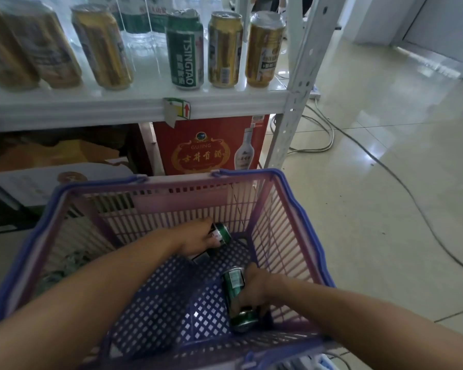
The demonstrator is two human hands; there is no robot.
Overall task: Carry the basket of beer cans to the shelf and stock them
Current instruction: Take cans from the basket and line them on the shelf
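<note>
White metal shelf (pixel 134 102) over glossy pale tiled floor (pixel 385 156): five gold cans, one green "TSINGTAO" can (pixel 185 49). Below: red "GUJING" carton (pixel 206 148). Pink-and-blue plastic basket (pixel 286 198): left hand (pixel 198 236) clamped on far green can (pixel 221 233); right hand (pixel 254 287) clamped on near green can (pixel 237 297).

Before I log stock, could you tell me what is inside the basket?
Inside the basket: two green cans, one in the left hand, one in the right hand. The arms cover part of the floor.
</note>
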